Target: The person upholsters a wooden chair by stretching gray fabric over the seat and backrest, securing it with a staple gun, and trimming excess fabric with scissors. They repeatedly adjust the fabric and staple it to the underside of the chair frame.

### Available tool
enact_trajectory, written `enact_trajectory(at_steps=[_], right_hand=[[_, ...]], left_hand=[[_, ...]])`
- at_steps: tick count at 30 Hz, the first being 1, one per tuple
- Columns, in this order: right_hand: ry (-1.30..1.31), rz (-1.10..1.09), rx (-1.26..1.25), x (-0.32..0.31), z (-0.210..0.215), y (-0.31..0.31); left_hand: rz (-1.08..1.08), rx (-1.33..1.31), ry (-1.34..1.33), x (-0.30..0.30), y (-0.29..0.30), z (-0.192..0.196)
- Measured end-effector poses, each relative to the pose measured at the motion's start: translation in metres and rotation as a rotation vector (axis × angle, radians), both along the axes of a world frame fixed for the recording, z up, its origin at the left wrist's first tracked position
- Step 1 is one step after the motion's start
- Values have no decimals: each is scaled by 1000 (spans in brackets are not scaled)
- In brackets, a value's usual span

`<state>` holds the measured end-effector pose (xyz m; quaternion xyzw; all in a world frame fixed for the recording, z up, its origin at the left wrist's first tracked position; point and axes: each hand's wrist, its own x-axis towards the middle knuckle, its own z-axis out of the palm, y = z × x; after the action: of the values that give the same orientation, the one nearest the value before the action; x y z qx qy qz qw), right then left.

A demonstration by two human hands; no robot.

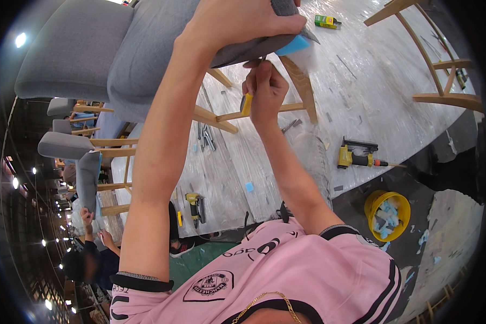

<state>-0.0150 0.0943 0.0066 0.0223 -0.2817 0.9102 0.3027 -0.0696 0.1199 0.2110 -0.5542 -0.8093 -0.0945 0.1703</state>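
A grey upholstered chair [146, 59] with wooden legs lies tipped on the plastic-covered table. My left hand [243, 21] is closed on the edge of its grey fabric, with the thumb on top. A corner of light-blue foam [292, 46] sticks out beside that thumb, at the seat's edge. Just below, my right hand [265, 89] is closed around a yellow utility knife [247, 104]. The knife's dark tip points up at the underside of the fabric edge; whether it touches is hard to make out.
A yellow staple gun [356, 156] lies right, another staple gun [194, 208] at the near edge. A green-yellow box [326, 21] and a wooden chair frame [437, 65] are farther off. A yellow bucket [370, 208] holds foam scraps. Left, a co-worker [92, 259] handles another chair.
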Motion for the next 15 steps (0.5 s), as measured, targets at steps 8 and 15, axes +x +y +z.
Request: enact_trajectory(at_steps=[8,15], right_hand=[[71,84,-105,0,6,-5],[-79,-72,56,-1,1,9]], left_hand=[[-20,35,52,1,4,-2],[41,-4,13,0,0,-1]])
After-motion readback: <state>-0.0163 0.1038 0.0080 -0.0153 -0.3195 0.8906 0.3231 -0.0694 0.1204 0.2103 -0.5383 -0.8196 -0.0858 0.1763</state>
